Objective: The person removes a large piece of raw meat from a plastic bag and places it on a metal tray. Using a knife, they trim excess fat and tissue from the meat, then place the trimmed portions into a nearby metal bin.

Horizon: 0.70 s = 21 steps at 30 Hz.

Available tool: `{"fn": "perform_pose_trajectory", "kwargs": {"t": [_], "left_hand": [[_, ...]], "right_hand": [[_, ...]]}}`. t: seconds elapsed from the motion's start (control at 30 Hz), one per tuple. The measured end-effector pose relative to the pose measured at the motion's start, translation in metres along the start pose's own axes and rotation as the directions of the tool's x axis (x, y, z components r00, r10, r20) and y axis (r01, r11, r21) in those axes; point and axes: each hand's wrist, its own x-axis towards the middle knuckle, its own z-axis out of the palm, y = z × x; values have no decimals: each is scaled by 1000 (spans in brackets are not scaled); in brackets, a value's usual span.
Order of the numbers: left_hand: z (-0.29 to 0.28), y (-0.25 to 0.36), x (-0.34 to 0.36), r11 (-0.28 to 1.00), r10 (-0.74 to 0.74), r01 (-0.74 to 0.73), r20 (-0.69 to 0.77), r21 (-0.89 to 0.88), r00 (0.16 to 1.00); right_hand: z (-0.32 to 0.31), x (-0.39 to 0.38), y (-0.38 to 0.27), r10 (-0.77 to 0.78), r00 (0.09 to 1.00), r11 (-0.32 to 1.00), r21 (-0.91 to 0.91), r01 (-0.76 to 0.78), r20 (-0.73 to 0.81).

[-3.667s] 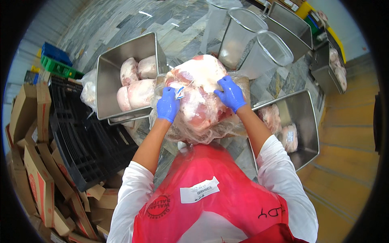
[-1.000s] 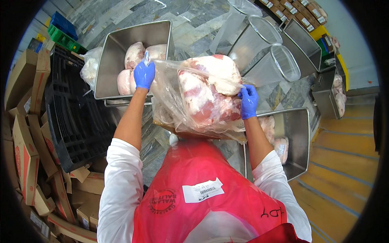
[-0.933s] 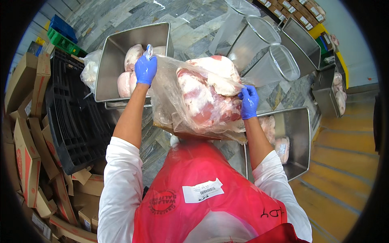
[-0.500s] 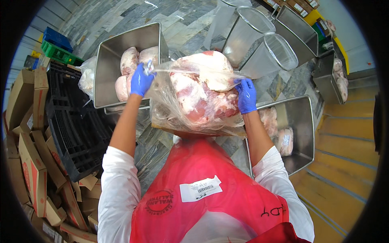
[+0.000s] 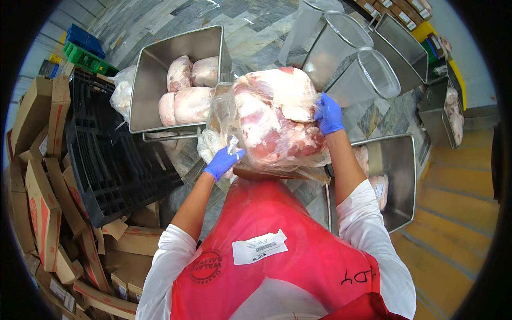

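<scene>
In front of me a large slab of raw meat (image 5: 274, 114), pink with white fat, sits in an opened clear plastic bag (image 5: 220, 114). The brown cardboard box (image 5: 266, 174) beneath it shows only along its near edge. My left hand (image 5: 224, 162), blue-gloved, is closed on a bunched part of the plastic at the near left corner. At the right side of the meat, my right hand (image 5: 329, 114), gloved too, has its fingers curled on the bag's edge against the meat. Its fingertips are partly hidden.
A metal bin (image 5: 140, 98) with several meat pieces stands at the left, another metal bin (image 5: 401, 186) at the right. Tall clear containers (image 5: 362, 80) stand at the far right. A black pallet (image 5: 114, 154) and piled cardboard boxes (image 5: 45, 213) lie left.
My left hand has moved down and right, from beside the left bin to the near left corner, pulling the plastic off the meat. My right hand has shifted slightly up.
</scene>
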Motion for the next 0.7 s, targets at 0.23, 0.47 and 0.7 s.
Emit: {"fn": "perform_pose_trajectory", "kwargs": {"t": [0.23, 0.47, 0.7], "left_hand": [[19, 2, 0, 990, -94, 104, 96, -98, 991], [-11, -72, 14, 831, 6, 75, -143, 551, 990], [-36, -64, -3, 857, 100, 48, -256, 514, 961]], "right_hand": [[12, -25, -5, 134, 991, 974, -184, -133, -7], [-5, -15, -7, 95, 992, 983, -147, -107, -82], [-14, -106, 2, -661, 485, -95, -705, 703, 573]]}}
